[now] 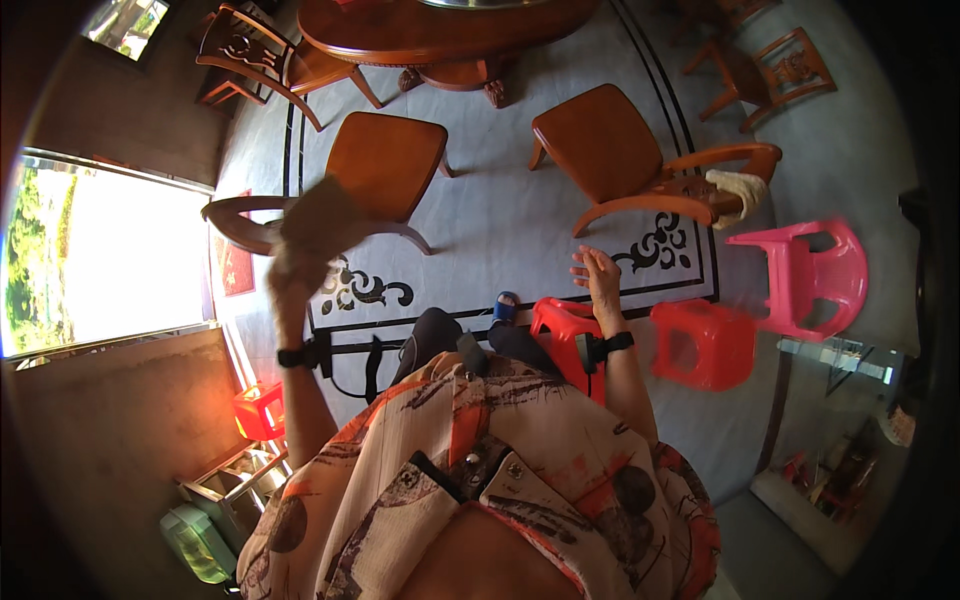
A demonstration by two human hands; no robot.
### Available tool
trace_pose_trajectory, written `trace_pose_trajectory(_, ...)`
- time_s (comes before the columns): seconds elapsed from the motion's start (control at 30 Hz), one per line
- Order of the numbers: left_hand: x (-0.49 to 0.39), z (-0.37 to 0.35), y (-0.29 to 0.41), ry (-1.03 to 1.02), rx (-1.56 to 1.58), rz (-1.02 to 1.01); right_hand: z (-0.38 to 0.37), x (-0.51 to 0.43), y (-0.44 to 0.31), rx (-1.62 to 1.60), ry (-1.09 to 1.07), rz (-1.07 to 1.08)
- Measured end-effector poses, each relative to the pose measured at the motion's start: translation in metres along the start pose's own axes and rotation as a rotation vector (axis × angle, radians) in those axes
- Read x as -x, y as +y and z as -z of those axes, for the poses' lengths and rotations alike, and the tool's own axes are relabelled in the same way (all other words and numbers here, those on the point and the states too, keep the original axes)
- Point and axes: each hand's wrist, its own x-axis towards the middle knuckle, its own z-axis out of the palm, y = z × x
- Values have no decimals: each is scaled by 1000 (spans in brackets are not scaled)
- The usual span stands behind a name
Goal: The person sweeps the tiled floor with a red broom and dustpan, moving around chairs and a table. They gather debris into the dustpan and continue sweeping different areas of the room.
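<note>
My left hand (289, 281) is raised and blurred, gripping a flat brown object (321, 216). Blur hides whether that object is cloth or something stiffer. It overlaps a wooden chair (386, 161) in the view; I cannot tell whether they touch. Empty, with fingers apart, my right hand (598, 274) hangs over the tiled floor. Closest to it are a red plastic stool (559, 319) beside my leg and a second wooden chair (604, 142). A pale cloth (739, 196) drapes over that chair's back.
An oval wooden table (450, 37) stands ahead, with a carved chair (322, 71) at its left. To my right are another red stool (705, 345) and a pink plastic chair (814, 281). A bright opening (120, 259) lies left. Another carved chair (765, 79) stands far right.
</note>
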Motion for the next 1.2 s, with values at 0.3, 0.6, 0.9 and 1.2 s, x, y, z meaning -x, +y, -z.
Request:
trace_pose_trajectory(0.3, -68, 9, -69, 396, -351, 55, -25, -111, -49, 70, -74, 2)
trace_pose_trajectory(0.6, -153, 146, -193, -52, -176, 385, -64, -183, -99, 278, -210, -67)
trace_pose_trajectory(0.9, -205, 158, -193, 6, -796, 392, -118, -271, -128, 397, -338, -34)
trace_pose_trajectory(1.2, -105, -7, -36, -173, -1155, 748, -144, -349, -138, 379, -510, -42)
